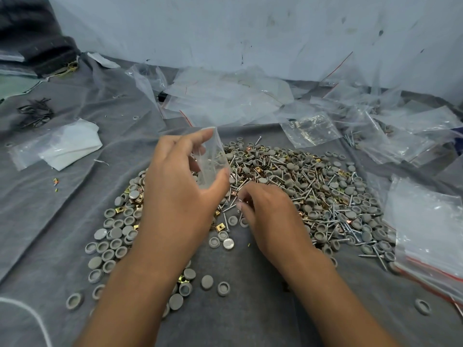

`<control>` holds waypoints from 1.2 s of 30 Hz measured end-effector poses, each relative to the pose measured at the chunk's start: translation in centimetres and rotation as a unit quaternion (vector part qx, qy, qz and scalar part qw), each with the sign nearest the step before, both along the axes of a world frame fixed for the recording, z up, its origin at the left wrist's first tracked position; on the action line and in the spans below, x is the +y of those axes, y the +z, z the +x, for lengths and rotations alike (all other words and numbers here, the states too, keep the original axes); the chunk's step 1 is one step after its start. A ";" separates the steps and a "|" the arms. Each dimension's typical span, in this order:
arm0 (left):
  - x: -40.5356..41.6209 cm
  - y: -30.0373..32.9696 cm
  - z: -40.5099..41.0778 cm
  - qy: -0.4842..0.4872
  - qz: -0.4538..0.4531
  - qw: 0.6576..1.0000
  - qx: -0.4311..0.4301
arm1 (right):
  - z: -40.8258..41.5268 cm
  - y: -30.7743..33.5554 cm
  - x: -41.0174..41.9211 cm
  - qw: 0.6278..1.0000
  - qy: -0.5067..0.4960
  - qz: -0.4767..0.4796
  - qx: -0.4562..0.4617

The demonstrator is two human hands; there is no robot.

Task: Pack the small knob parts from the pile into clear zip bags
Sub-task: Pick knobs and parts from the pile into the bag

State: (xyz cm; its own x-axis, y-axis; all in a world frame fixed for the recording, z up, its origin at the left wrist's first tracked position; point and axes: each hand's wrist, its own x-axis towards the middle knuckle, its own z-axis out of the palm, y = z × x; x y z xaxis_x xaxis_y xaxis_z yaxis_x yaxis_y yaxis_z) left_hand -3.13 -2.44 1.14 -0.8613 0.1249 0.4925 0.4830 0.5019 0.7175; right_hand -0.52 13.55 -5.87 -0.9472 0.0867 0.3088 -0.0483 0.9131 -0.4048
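My left hand (180, 186) holds a small clear plastic zip bag (213, 156) upright above the near edge of the pile, thumb on one side and fingers curled round the other, so the bag's mouth stands open at the top by my forefinger. My right hand (270, 216) lies low on the heap just beside it, fingers bent down and drawn together among the parts; it seems to be pinching something small and shiny at the fingertips, but I cannot tell what, or whether it is truly gripped.

The pile of small grey round knob caps (325, 186) spreads across the grey cloth-covered work surface (62, 209) in front of me, mixed through with silver screws (333, 216) and brass-coloured square clips (221, 225). Looser caps lie scattered on the near left, some hollow side up, some dome side up, and a few sit between my forearms.

Behind the pile a heap of empty clear zip bags with red seal lines (225, 96) lies against the pale wall (250, 28). More bags are stacked at the right edge (426, 229), and some at the far right appear to hold parts. On the left rests a folded white plastic sheet (70, 144), with a dark tangle of thin wire pieces (35, 112) beyond it
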 end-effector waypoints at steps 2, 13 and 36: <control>0.1 -0.1 0.1 -0.005 -0.010 1.000 -0.004 | 0.1 0.4 0.6 0.998 -0.010 -0.070 0.002; 0.8 -0.4 0.5 -0.035 -0.066 0.997 0.001 | 0.7 3.9 3.8 0.869 -0.029 -0.492 -0.039; 2.4 -1.3 1.0 -0.057 -0.137 0.989 0.013 | 2.1 6.2 0.1 0.924 0.027 -0.333 0.186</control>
